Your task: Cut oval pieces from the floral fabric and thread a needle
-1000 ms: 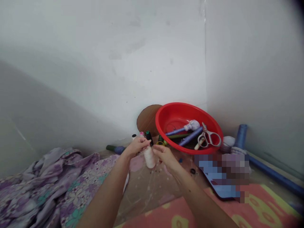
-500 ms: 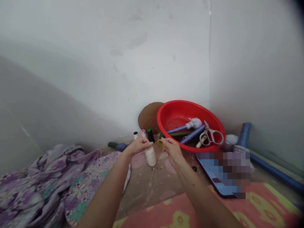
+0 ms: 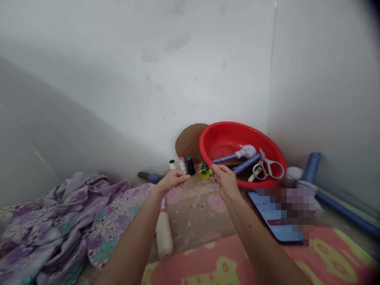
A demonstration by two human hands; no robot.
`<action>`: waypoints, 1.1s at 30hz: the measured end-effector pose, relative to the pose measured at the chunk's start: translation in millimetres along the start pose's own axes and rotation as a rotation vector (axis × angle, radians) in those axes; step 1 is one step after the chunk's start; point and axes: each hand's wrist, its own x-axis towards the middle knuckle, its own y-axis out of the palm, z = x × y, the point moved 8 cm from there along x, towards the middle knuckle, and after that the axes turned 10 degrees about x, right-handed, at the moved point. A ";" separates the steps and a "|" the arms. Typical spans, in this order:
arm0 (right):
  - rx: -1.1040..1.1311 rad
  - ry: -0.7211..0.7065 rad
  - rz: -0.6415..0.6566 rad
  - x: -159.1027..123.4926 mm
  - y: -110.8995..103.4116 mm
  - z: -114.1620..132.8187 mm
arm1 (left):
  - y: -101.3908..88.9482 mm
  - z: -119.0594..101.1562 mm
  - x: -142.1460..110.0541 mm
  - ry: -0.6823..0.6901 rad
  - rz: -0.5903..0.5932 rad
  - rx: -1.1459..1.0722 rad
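My left hand (image 3: 173,180) and my right hand (image 3: 227,182) are raised apart, each pinching one stretch of a fine pale thread (image 3: 202,171) held taut between them. Below my left forearm, a cream thread cone (image 3: 164,235) lies tilted on the patterned floor sheet (image 3: 192,213). Just beyond my right hand stands a yellow-green thread spool (image 3: 204,174). Whether the thread leads to the cone or the spool is too fine to tell.
A red plastic basin (image 3: 225,134) holds scissors (image 3: 268,169) and blue-wrapped rods. Several small thread spools (image 3: 181,165) stand by the wall. A phone (image 3: 268,211), partly blurred, lies to the right. A floral cloth (image 3: 71,221) is heaped left, and a red-yellow mat (image 3: 237,265) lies in front.
My hands have drawn apart with the thread taut between them. The cream cone has gone from upright near my hands to lying nearer me and further left. The view has tilted slightly.
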 end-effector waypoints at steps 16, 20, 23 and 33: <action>0.002 -0.359 -0.208 1.8 -26.3 64.4 | -12.2 15.7 -44.0 -0.070 0.003 -0.016; -0.008 -0.351 -0.235 4.6 -32.4 65.1 | -7.4 26.6 -55.8 -0.098 0.002 -0.013; -0.018 -0.341 -0.268 6.2 -37.7 65.6 | -3.0 35.6 -62.4 -0.112 0.004 -0.019; -0.046 -0.332 -0.292 6.1 -41.0 64.9 | -1.6 50.7 -80.9 -0.159 -0.023 -0.050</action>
